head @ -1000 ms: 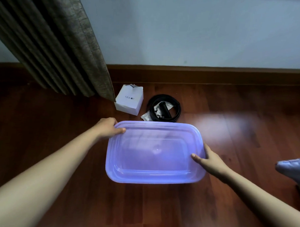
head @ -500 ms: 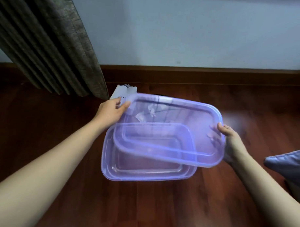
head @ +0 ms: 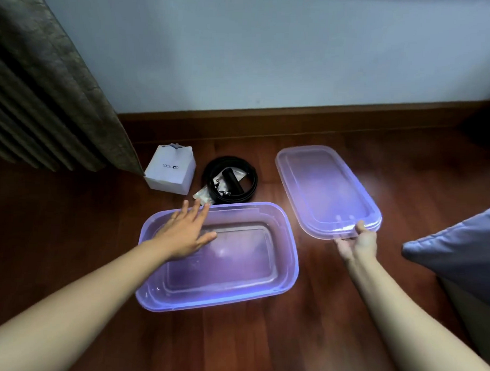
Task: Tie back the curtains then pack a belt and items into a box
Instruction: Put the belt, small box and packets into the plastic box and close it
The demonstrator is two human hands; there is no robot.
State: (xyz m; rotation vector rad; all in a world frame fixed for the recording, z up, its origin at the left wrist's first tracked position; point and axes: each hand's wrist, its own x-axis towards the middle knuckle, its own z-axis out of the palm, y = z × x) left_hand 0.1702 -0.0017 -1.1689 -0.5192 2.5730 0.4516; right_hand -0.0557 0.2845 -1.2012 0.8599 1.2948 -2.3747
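L hand [head: 185,233] is hovering flat over the far-left corner of the open box [head: 286,270], fingers spread wide, holding nothing; can't tell if palm is touching the rim. Fingertips are pointing toward the belt [head: 229,180], probably reaching for it next. R hand [head: 357,243] is pinching the near edge of the lid [head: 325,188], thumb on top, fingers underneath. Lid is sitting to the R of the box, angled away from the R hand. Looks like it's being parked on the floor [head: 260,347] to keep the box mouth clear for packing; can't tell if its far end is fully down.

Belt is lying coiled on the floor just beyond the L fingertips, w/ a dark cylindrical item and a small foil-like packet [head: 202,195] in/under the coil. White carton [head: 170,169] is sitting just L of the belt, beyond the L hand. Curtain [head: 47,75] is hanging far L of the L hand; no tie-back visible in view. Box interior is looking empty, so packing probably not started yet. Grey cushion [head: 458,248] is poking in to the R of the R hand.
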